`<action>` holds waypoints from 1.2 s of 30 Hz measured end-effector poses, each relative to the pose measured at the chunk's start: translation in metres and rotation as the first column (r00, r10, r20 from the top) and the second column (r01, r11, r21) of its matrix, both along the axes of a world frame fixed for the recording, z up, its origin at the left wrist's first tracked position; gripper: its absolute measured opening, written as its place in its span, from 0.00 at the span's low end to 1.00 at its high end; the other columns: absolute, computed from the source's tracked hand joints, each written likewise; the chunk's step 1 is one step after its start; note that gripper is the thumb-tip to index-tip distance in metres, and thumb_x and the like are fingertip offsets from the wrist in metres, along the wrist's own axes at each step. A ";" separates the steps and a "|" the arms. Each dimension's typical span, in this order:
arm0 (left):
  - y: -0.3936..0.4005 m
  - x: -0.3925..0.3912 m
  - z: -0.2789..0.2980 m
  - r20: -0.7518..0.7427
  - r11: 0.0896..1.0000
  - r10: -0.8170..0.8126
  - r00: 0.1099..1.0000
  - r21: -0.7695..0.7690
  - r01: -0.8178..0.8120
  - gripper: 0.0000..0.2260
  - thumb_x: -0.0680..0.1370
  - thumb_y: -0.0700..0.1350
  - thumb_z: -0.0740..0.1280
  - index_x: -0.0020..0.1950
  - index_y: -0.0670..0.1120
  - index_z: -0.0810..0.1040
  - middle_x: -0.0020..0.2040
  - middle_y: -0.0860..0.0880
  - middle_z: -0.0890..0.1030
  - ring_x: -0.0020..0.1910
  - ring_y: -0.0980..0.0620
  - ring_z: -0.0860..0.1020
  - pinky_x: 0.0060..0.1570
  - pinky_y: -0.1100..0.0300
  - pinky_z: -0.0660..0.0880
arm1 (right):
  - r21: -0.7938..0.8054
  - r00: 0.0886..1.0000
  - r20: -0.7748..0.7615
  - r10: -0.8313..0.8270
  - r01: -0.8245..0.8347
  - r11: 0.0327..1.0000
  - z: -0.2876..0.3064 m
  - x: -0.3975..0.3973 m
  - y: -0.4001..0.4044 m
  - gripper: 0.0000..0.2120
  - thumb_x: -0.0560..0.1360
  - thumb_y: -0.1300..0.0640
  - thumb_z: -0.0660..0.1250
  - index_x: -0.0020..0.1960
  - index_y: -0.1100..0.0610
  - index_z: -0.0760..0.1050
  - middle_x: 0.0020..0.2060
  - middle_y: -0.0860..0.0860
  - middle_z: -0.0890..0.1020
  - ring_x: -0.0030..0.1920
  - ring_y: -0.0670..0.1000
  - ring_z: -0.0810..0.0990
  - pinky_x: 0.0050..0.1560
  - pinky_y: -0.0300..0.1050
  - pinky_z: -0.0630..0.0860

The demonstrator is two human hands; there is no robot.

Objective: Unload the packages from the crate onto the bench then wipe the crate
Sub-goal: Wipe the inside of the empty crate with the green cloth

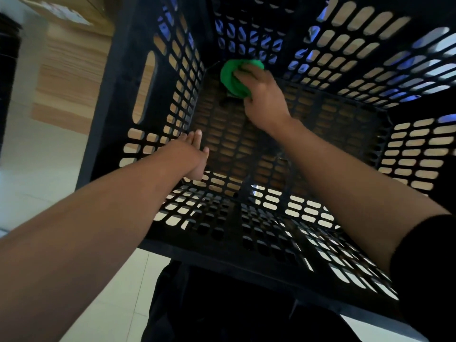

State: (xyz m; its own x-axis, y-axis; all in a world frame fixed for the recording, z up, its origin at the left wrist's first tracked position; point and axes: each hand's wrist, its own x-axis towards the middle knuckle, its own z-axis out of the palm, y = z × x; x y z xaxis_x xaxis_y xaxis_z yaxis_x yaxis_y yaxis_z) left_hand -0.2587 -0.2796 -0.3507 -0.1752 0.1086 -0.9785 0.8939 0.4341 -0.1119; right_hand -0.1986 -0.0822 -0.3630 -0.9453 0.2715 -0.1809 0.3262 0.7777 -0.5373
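Crate [128, 99]; cloth [232, 79] under right fingers [243, 75]

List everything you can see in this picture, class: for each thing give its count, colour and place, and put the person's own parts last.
crate: one, black, slotted walls and floor, fills the middle of the view, no packages inside
cloth: one, green, bunched, at the crate's far inner corner
bench: one, light wood, under and left of the crate
floor: pale tiles, lower left
left hand: one, fingers straight, against the crate's left inner wall
right hand: one, grips the cloth against the crate floor
sleeve: one, black, on the right arm, lower right
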 end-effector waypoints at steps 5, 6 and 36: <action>0.003 0.001 0.005 -0.004 0.998 -0.045 0.999 0.032 0.045 0.36 0.85 0.53 0.57 0.83 0.48 0.36 0.78 0.37 0.27 0.81 0.35 0.36 0.80 0.39 0.48 | 0.035 0.984 0.133 0.116 -0.121 0.992 -0.006 0.009 0.001 0.26 0.73 0.68 0.62 0.71 0.60 0.76 0.72 0.58 0.73 0.68 0.67 0.69 0.72 0.53 0.66; 0.003 0.001 0.004 -0.003 0.998 -0.051 0.999 0.030 0.051 0.36 0.85 0.53 0.58 0.83 0.48 0.35 0.78 0.37 0.28 0.81 0.35 0.37 0.80 0.39 0.48 | 0.017 0.982 0.151 0.113 -0.117 0.993 -0.003 0.017 0.000 0.24 0.74 0.65 0.62 0.69 0.60 0.78 0.71 0.59 0.74 0.68 0.68 0.70 0.72 0.53 0.66; 0.099 0.098 0.013 0.012 0.996 0.030 0.999 0.087 -0.031 0.31 0.85 0.54 0.55 0.84 0.56 0.42 0.83 0.42 0.39 0.82 0.37 0.50 0.79 0.41 0.57 | -0.001 0.969 0.210 0.128 -0.131 0.991 -0.003 0.092 0.092 0.27 0.76 0.71 0.60 0.73 0.58 0.74 0.75 0.58 0.69 0.70 0.67 0.66 0.74 0.55 0.66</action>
State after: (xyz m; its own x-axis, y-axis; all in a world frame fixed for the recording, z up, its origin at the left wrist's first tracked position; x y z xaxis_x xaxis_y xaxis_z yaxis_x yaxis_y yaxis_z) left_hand -0.1605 -0.1808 -0.3373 -0.1692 0.1884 -0.9674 0.8810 0.4689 -0.0628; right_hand -0.1066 0.0093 -0.3663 -0.9142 0.1529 -0.3754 0.3262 0.8272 -0.4575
